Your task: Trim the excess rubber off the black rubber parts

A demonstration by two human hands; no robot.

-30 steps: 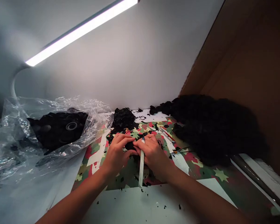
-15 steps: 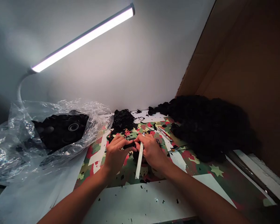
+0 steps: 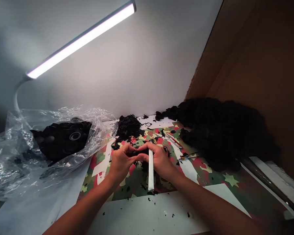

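The left hand and the right hand are pinching a small black piece between their fingertips, above the patterned sheet. It is showing only dark colour; the fingers are hiding most of its shape. The right hand is also gripping a straight white stick. Behind, a black heap is lying.

A small black piece, mostly hidden, sits between the left fingers and right fingers. A slim, straight white stick, tucked in the right fingers, points its blunt end at the near edge of the desk; its far tip is dark.
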